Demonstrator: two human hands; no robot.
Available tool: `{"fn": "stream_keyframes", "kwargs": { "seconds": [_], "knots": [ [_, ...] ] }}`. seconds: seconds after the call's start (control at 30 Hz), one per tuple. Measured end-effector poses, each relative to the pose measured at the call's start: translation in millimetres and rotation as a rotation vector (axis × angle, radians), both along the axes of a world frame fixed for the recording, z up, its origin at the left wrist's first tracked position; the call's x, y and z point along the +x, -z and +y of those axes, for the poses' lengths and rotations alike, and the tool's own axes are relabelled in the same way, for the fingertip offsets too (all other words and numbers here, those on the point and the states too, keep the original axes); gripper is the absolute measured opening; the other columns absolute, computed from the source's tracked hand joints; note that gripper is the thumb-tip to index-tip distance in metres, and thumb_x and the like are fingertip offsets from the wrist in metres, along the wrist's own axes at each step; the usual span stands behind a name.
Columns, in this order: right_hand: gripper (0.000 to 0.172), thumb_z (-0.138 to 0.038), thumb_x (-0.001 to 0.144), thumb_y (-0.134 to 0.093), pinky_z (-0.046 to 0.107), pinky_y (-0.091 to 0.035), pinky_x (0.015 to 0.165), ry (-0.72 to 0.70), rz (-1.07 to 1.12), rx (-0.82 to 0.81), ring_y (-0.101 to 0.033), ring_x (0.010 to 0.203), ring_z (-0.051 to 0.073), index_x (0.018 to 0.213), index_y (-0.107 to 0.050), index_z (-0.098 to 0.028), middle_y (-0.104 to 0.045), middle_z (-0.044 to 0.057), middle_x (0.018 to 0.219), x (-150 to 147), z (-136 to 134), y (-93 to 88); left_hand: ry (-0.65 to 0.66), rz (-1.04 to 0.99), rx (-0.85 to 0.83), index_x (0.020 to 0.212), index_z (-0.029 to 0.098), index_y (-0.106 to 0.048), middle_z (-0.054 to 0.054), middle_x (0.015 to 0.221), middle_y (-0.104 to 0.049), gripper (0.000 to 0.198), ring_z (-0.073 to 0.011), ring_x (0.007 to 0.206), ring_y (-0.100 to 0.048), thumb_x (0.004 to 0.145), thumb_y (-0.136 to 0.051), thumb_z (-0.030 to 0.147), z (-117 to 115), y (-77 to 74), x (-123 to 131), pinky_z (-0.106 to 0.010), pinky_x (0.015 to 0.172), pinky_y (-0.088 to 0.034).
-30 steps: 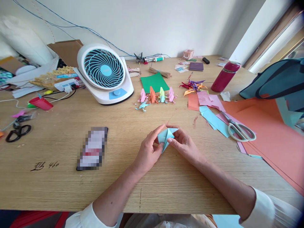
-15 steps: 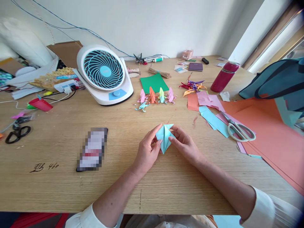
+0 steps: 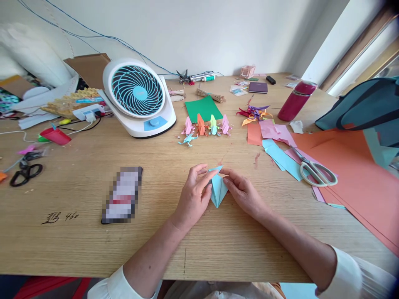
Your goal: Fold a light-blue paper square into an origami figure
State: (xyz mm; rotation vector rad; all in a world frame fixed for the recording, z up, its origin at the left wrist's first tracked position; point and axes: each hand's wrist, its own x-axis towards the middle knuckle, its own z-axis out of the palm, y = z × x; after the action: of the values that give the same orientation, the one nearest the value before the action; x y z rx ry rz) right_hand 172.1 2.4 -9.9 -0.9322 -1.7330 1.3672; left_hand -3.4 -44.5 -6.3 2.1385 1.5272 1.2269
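A light blue folded paper (image 3: 217,189) lies on the wooden table (image 3: 77,245) just in front of me, its narrow point aimed toward me. My left hand (image 3: 193,199) pinches its left side, with the fingers reaching its top edge. My right hand (image 3: 243,193) presses its right side with curled fingers. Both hands rest on the table around the paper.
A row of small folded paper figures (image 3: 205,126) stands behind, before a green sheet (image 3: 203,109). A white and blue fan (image 3: 139,97) is at back left, a phone (image 3: 122,195) at left. Scissors (image 3: 314,170), coloured sheets (image 3: 352,166) and a red bottle (image 3: 296,100) are at right.
The blue paper was held slightly raised with a flap open at the top; it now lies flatter and narrower on the table, and both hands have lowered onto it.
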Motion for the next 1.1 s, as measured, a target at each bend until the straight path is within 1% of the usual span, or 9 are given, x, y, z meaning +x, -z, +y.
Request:
{"fn": "stream_keyframes", "kwargs": {
  "seconds": [0.07,0.17,0.33,0.43,0.6,0.77,0.87,0.97,1.1],
  "knots": [
    [0.036,-0.037,0.098,-0.048,0.029,-0.042,0.058,0.008,-0.03,0.031,-0.05,0.061,0.016,0.128,-0.061,-0.023,-0.061,0.001,0.075,0.3,-0.5,1.6,0.02,0.028,0.006,0.126,0.026,-0.059,-0.01,0.139,-0.043,0.045,-0.0227,0.125,-0.054,0.09,-0.048,0.002,-0.1,-1.0,-0.3,-0.042,0.104,-0.05],
    [0.035,-0.038,0.098,-0.048,0.028,-0.041,0.057,0.005,-0.05,0.05,-0.051,0.064,0.017,0.125,-0.062,-0.023,-0.063,0.002,0.079,0.6,-0.8,3.5,0.047,0.044,-0.006,0.122,0.027,-0.061,-0.009,0.14,-0.045,0.043,-0.0219,0.121,-0.057,0.089,-0.048,0.002,-0.4,-1.9,-0.5,-0.043,0.101,-0.052],
    [0.038,-0.044,0.098,-0.048,0.027,-0.038,0.053,-0.035,-0.021,0.013,-0.049,0.062,0.016,0.126,-0.06,-0.023,-0.059,0.0,0.073,-0.4,-1.5,2.6,0.083,0.031,-0.005,0.12,0.026,-0.061,-0.009,0.138,-0.05,0.044,-0.02,0.113,-0.061,0.086,-0.05,0.0,-0.7,-2.2,-1.5,-0.04,0.099,-0.053],
    [0.041,-0.049,0.097,-0.049,0.027,-0.04,0.054,-0.051,-0.005,-0.01,-0.051,0.062,0.016,0.127,-0.059,-0.023,-0.06,0.001,0.073,-1.0,-2.5,0.4,0.074,0.041,0.009,0.116,0.026,-0.062,-0.008,0.132,-0.055,0.039,-0.0222,0.116,-0.059,0.088,-0.052,0.001,-0.4,-2.0,-2.1,-0.042,0.098,-0.052],
    [0.044,-0.053,0.098,-0.046,0.03,-0.046,0.065,-0.014,-0.063,0.011,-0.055,0.071,0.018,0.128,-0.059,-0.023,-0.064,0.002,0.082,2.5,-4.5,-4.3,0.024,-0.036,0.0,0.106,0.022,-0.066,-0.009,0.119,-0.06,0.022,-0.0212,0.109,-0.061,0.091,-0.057,0.01,0.8,-2.4,-3.1,-0.039,0.094,-0.052],
    [0.049,-0.059,0.098,-0.042,0.033,-0.049,0.074,-0.062,-0.003,-0.015,-0.058,0.078,0.019,0.131,-0.054,-0.026,-0.063,0.002,0.085,6.2,-6.3,-10.5,-0.044,-0.132,-0.053,0.096,0.022,-0.068,-0.007,0.11,-0.062,0.011,-0.0204,0.107,-0.061,0.093,-0.058,0.018,2.5,-4.7,-4.3,-0.035,0.091,-0.051],
    [0.048,-0.06,0.092,-0.054,0.033,-0.049,0.074,-0.104,0.078,-0.054,-0.059,0.079,0.019,0.125,-0.054,-0.025,-0.062,0.002,0.086,3.7,-6.6,-9.4,-0.088,-0.169,-0.062,0.091,0.021,-0.067,-0.007,0.108,-0.063,0.01,-0.0192,0.101,-0.062,0.094,-0.058,0.023,3.4,-4.9,-4.3,-0.031,0.085,-0.051],
    [0.042,-0.055,0.088,-0.064,0.031,-0.048,0.071,-0.128,0.148,-0.108,-0.058,0.079,0.018,0.113,-0.056,-0.023,-0.061,0.003,0.087,-0.9,-6.4,-2.3,-0.122,-0.168,-0.066,0.085,0.02,-0.065,-0.006,0.101,-0.064,0.01,-0.0189,0.095,-0.061,0.093,-0.058,0.021,3.8,-4.6,-3.1,-0.031,0.083,-0.049],
    [0.033,-0.05,0.085,-0.069,0.028,-0.045,0.064,-0.085,0.171,-0.158,-0.055,0.073,0.016,0.099,-0.058,-0.022,-0.061,0.002,0.085,-5.3,-5.6,7.3,-0.157,-0.12,-0.057,0.078,0.02,-0.059,-0.003,0.086,-0.062,0.013,-0.0192,0.087,-0.058,0.091,-0.058,0.019,3.7,-4.7,-1.1,-0.032,0.08,-0.046]
  ]
}}
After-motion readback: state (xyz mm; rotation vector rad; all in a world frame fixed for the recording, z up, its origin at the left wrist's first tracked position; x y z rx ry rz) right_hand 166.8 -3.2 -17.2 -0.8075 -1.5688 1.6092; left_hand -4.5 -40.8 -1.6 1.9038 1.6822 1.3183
